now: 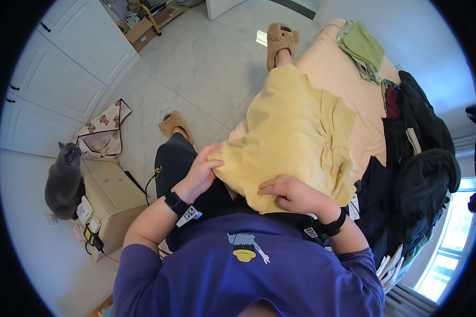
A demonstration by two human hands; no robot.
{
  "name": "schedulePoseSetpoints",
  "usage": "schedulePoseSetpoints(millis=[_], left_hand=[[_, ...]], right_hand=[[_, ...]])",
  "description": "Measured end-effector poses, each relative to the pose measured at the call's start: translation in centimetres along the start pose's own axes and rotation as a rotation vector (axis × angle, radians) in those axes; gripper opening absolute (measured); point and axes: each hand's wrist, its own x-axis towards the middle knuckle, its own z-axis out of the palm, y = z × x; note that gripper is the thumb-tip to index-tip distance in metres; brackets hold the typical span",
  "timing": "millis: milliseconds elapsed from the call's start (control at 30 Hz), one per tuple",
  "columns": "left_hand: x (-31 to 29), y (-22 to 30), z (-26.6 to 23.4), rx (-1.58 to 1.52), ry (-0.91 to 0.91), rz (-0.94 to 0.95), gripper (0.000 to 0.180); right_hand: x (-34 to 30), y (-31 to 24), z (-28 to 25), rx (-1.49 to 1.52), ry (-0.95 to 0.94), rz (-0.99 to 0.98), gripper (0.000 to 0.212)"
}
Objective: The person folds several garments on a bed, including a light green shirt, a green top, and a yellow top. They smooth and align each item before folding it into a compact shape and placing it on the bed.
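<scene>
A pale yellow garment (pixel 293 132) lies spread over my lap and right leg. My left hand (pixel 201 171) pinches its near left corner, fingers closed on the cloth. My right hand (pixel 293 193) rests on the garment's near edge, fingers curled and pressing the fabric against my lap. Both wrists wear black bands. I sit on the edge of a bed, in a purple top and dark trousers.
The bed (pixel 333 68) with a cream sheet holds folded green cloth (pixel 362 47) and a heap of dark clothes (pixel 418 153). A grey cat (pixel 63 182) sits by a small cream cabinet (pixel 113 198). A patterned bag (pixel 103 132) leans near white wardrobe doors (pixel 58 79). Tan slippers (pixel 280 39) are on my feet.
</scene>
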Motion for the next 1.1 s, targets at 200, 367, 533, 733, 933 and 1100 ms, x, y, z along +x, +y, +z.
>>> schedulePoseSetpoints(millis=[200,367,533,733,933,1100], left_hand=[[-2.5,2.3,7.3,1.321,-0.327,0.853,0.054],[0.3,0.5,8.6,0.857,-0.826,0.309,0.038],[2.8,-0.8,4.1,0.61,-0.384,0.201,0.026],[1.4,-2.2,2.8,1.032,-0.452,-0.159,0.047],[1.8,-2.4,2.1,0.781,-0.647,-0.399,0.046],[2.8,-1.6,1.4,0.84,-0.68,-0.422,0.036]], right_hand=[[0.6,1.0,0.8,0.012,-0.122,-0.08,0.041],[-0.5,1.0,0.5,0.198,-0.106,-0.006,0.033],[-4.6,1.8,-2.0,0.761,0.335,0.425,0.014],[-2.7,4.9,-3.1,0.699,0.848,0.713,0.025],[1.0,6.4,-4.0,0.324,0.571,0.809,0.02],[0.6,5.5,-4.4,0.7,0.659,0.601,0.014]])
